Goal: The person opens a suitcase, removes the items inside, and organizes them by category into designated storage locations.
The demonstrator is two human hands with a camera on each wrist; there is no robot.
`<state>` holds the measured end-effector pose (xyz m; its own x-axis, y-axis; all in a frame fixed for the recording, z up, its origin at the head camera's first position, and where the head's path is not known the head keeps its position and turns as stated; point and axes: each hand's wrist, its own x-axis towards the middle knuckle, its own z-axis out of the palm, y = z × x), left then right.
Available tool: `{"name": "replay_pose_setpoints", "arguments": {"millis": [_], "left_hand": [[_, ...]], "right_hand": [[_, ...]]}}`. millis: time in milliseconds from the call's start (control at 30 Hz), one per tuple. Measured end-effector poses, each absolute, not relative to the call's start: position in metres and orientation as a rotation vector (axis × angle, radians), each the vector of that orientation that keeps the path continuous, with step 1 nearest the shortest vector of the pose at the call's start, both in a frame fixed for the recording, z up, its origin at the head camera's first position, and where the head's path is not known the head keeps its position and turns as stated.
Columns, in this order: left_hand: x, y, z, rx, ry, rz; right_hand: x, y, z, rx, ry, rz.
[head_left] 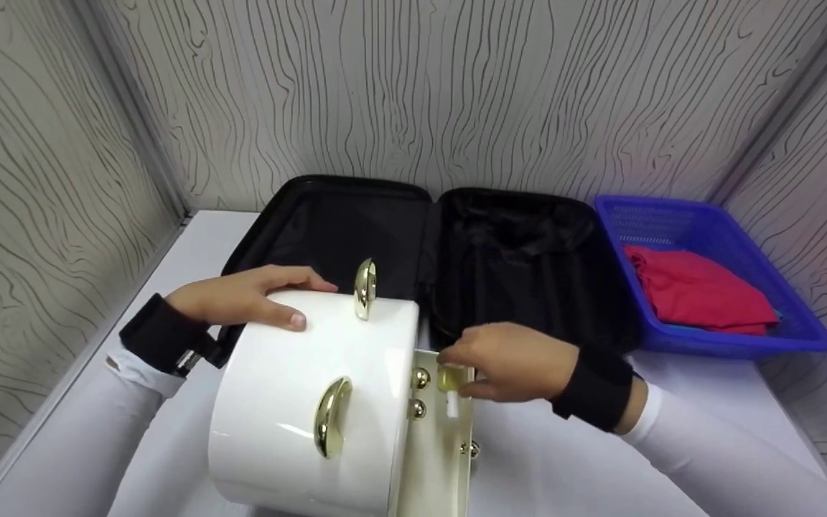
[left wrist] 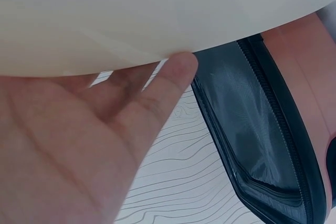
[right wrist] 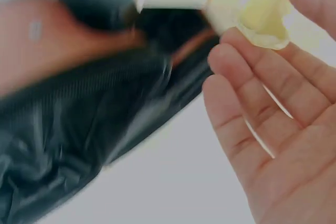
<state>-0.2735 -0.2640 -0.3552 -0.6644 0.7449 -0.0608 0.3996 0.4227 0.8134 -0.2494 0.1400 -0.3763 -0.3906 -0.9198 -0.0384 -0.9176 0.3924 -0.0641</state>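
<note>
A glossy white rounded case (head_left: 277, 395) with gold handles stands tilted at the front of the table. My left hand (head_left: 248, 298) rests on its upper left side, fingers spread along the surface. In the left wrist view the thumb (left wrist: 178, 69) touches the case's edge. On the case's right a cream drawer-like part (head_left: 442, 459) with gold knobs sticks out. Over it my right hand (head_left: 517, 362) pinches a small yellow bottle (head_left: 449, 379) with a white cap pointing down. The right wrist view shows the bottle (right wrist: 265, 19) between thumb and fingers.
Behind the case a black-lined suitcase (head_left: 363, 226) lies open against the patterned wall (head_left: 413, 93). To its right sits a blue plastic basket (head_left: 787, 287) holding folded red cloth (head_left: 701, 291). Under everything is a white tabletop (head_left: 564, 445).
</note>
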Motion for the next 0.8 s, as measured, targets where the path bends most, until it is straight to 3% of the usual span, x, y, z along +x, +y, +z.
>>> {"name": "replay_pose_setpoints", "arguments": {"millis": [333,800], "left_hand": [[-0.273,-0.266,-0.358,0.965,2.252,1.148],[-0.274,-0.264,-0.356,1.005,2.266,1.128]], "right_hand": [[-0.213,0.110,-0.412,-1.837,2.533,0.365],[-0.203,0.087,-0.435,-1.690,2.385,0.582]]}}
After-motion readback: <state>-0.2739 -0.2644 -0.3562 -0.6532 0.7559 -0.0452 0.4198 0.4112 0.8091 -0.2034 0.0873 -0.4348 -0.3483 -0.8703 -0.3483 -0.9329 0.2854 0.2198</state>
